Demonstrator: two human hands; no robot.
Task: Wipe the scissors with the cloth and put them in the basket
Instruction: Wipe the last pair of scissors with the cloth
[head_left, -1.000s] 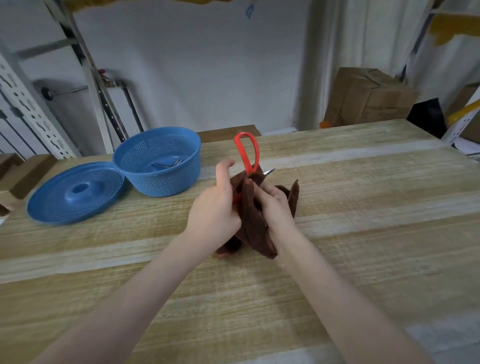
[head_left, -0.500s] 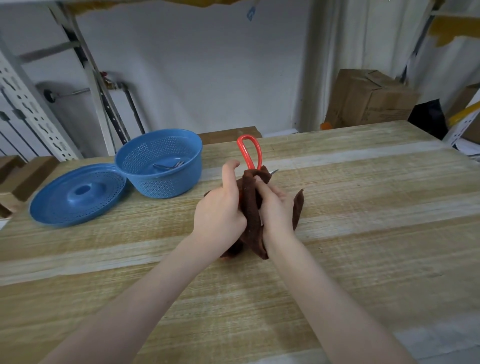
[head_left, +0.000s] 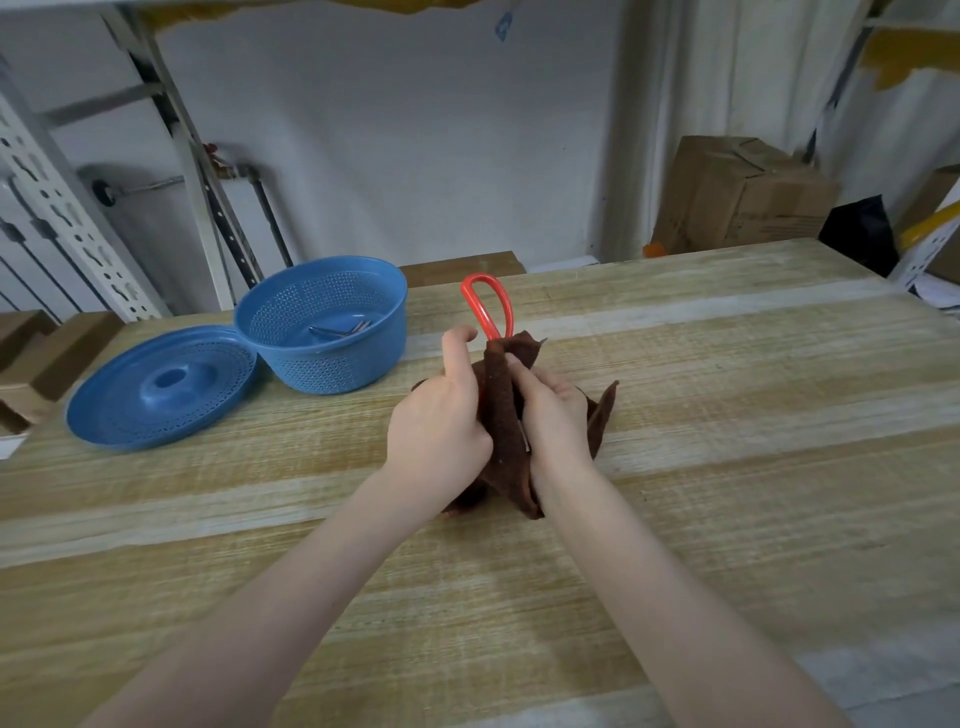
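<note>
Red-handled scissors (head_left: 487, 306) stand handle-up over the middle of the wooden table (head_left: 727, 426), with only the red loop and a small metal tip showing. A dark brown cloth (head_left: 501, 410) is wrapped round the rest of them. My left hand (head_left: 441, 421) grips the scissors from the left, thumb raised beside the handle. My right hand (head_left: 553, 410) pinches the cloth against the scissors from the right. The blue perforated basket (head_left: 322, 322) sits to the far left of my hands with metal utensils inside.
A blue perforated lid (head_left: 161, 384) lies upturned left of the basket, touching it. Cardboard boxes (head_left: 737, 192) and a black bag (head_left: 862, 234) stand beyond the table's far right edge. Metal racking (head_left: 62, 208) rises at the far left.
The cloth has slid up the scissors and covers more of the metal tip. Both hands stayed close together in the same spot, with the right fingers higher on the cloth.
</note>
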